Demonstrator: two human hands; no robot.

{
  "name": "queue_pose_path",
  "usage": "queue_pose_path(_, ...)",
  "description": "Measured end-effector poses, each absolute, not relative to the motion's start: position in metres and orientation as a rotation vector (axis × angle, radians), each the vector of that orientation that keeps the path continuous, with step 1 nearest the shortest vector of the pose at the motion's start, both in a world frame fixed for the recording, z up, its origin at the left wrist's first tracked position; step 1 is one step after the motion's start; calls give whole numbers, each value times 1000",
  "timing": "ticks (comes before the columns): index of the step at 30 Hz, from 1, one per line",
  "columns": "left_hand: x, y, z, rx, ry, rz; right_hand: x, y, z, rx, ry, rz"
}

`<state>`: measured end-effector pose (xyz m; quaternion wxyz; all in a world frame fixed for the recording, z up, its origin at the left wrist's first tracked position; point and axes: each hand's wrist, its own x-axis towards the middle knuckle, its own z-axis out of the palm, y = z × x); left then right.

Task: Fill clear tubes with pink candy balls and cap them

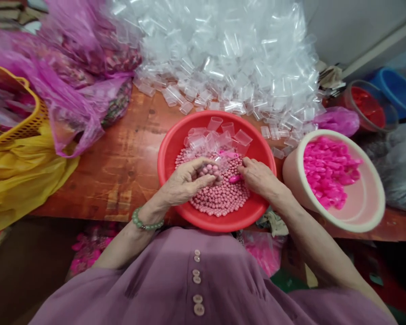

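A red basin is set on a worn wooden table, directly in front of the person. Its near half is filled with small pink balls; a loose cluster of clear plastic tubes lies on its far side.

The left hand is held over the balls, fingers curled around a clear tube that is already packed with pink balls. A green bead bracelet is worn on that wrist. The right hand is closed on a small pink piece — probably a cap, though the view is too blurred to be sure — pinched between thumb and fingertips, just beside the tube's end.

Just to the right of the basin, a pale tub is seen, partly filled with bright pink caps. A large heap of empty clear tubes is piled at the back of the table. To the left, pink plastic bags, a yellow basket and a yellow bag are seen — well apart from both hands.
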<state>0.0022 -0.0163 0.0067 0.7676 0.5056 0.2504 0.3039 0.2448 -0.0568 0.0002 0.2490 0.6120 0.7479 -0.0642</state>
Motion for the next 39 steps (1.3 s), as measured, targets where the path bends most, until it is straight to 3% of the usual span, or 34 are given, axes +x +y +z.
queue_pose_path(4, 0, -16, 7, 978, 517, 635, 249, -61, 1, 1967, 2313, -558)
queue_pose_path(11, 1, -16, 6, 821, 503, 584, 222, -67, 10, 2687, 2346, -2039)
queue_pose_path(17, 7, -19, 6, 818, 596, 641, 186, -67, 12, 2953, 2217, -2434)
queue_pose_path(24, 19, -20, 9, 860, 744, 756, 160, -71, 7, 3082, 2192, -2426)
queue_pose_path(33, 17, -21, 9, 898, 797, 803, 165, -73, 6, 3309, 2477, -1718)
queue_pose_path(39, 16, -22, 7, 964, 802, 828, 174, -71, 7, 3218, 2604, -1689)
